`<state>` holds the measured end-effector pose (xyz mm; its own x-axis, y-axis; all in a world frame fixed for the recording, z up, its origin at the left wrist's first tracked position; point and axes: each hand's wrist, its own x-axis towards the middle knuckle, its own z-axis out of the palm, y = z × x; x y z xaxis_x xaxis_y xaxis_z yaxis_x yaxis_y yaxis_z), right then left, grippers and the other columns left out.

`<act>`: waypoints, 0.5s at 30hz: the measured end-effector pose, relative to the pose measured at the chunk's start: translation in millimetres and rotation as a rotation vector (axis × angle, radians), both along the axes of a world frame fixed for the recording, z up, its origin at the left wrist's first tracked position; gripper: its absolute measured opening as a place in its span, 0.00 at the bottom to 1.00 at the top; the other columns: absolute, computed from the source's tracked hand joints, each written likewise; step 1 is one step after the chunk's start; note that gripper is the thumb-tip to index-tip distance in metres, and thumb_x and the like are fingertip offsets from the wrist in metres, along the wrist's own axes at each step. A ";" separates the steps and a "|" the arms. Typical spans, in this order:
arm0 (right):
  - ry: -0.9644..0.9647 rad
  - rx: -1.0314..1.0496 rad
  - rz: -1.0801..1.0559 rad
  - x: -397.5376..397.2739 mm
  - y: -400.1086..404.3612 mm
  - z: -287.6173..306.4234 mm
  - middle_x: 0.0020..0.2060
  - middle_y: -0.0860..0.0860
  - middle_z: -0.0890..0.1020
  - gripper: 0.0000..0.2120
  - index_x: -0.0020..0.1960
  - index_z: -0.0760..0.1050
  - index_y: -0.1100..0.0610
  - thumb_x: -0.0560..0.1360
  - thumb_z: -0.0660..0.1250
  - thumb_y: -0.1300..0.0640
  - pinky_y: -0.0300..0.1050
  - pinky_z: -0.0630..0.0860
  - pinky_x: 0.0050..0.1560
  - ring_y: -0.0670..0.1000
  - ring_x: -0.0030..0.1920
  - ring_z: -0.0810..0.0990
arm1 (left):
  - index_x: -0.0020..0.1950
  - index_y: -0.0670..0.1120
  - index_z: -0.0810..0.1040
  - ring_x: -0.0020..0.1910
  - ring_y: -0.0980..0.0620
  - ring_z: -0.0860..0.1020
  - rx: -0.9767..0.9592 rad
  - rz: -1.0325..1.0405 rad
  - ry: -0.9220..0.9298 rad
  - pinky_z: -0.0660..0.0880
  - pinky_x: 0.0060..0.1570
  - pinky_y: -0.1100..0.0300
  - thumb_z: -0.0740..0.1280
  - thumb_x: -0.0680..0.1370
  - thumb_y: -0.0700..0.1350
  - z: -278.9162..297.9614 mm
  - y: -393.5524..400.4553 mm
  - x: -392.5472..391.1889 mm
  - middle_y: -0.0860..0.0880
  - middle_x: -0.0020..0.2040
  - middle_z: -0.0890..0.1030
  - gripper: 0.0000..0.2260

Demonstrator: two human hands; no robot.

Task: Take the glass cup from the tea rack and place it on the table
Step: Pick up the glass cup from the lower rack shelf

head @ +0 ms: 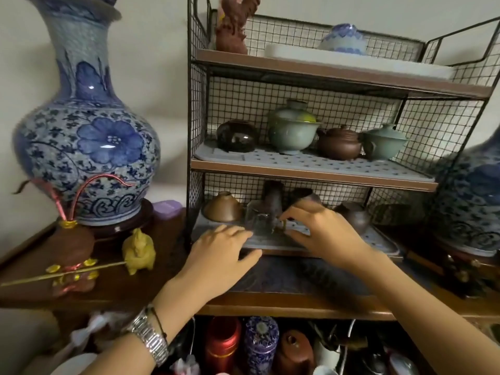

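Two hands are in at the bottom shelf of my tea rack (311,169) right now. The glass cup (259,216) sits on the grey mat of that bottom shelf, near the front edge, just right of an upside-down brown cup (222,207) and in front of a dark tall cup (273,201). It's see-through and a bit blurry, so the outline is hard to make out.

My right hand (322,228) is just right of the glass cup, fingers curled with thumb and forefinger pinched toward its side. Honestly I can't tell whether they actually touch the glass or grip anything. My left hand (221,253) lies flat and spread out, palm down, at the front lip of the same shelf, left of the cup, holding nothing. There's a metal watch (147,336) on that wrist.

Left of the rack on the dark tabletop (167,239) stand a big blue-and-white vase (86,136) and a little yellow figurine (139,251). One shelf above the cup there's a brown teapot (339,144) between two green lidded bowls.
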<state>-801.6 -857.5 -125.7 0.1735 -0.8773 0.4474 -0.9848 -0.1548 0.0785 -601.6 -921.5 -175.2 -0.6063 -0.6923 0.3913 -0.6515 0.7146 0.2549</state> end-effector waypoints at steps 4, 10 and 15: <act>0.130 0.005 0.126 -10.6 -9.2 -4.8 0.53 0.54 0.79 0.13 0.58 0.75 0.53 0.74 0.65 0.55 0.55 0.79 0.42 0.57 0.52 0.78 | 0.72 0.53 0.64 0.72 0.53 0.62 0.004 0.047 -0.041 0.61 0.68 0.54 0.50 0.76 0.66 -5.8 3.7 -5.2 0.54 0.73 0.66 0.30; 0.337 -0.050 0.200 -18.3 -17.0 -9.4 0.47 0.55 0.82 0.10 0.52 0.78 0.56 0.72 0.69 0.57 0.50 0.80 0.32 0.57 0.44 0.81 | 0.74 0.52 0.59 0.73 0.55 0.57 0.008 0.044 -0.053 0.57 0.70 0.55 0.47 0.75 0.68 -10.5 6.1 -4.8 0.54 0.75 0.61 0.32; 0.432 -0.075 0.181 -16.6 -22.1 -10.9 0.44 0.55 0.81 0.08 0.49 0.78 0.57 0.74 0.65 0.54 0.51 0.79 0.35 0.56 0.44 0.80 | 0.74 0.53 0.59 0.73 0.55 0.56 -0.002 0.039 -0.044 0.55 0.71 0.55 0.47 0.75 0.67 -11.8 6.2 -4.7 0.55 0.75 0.61 0.31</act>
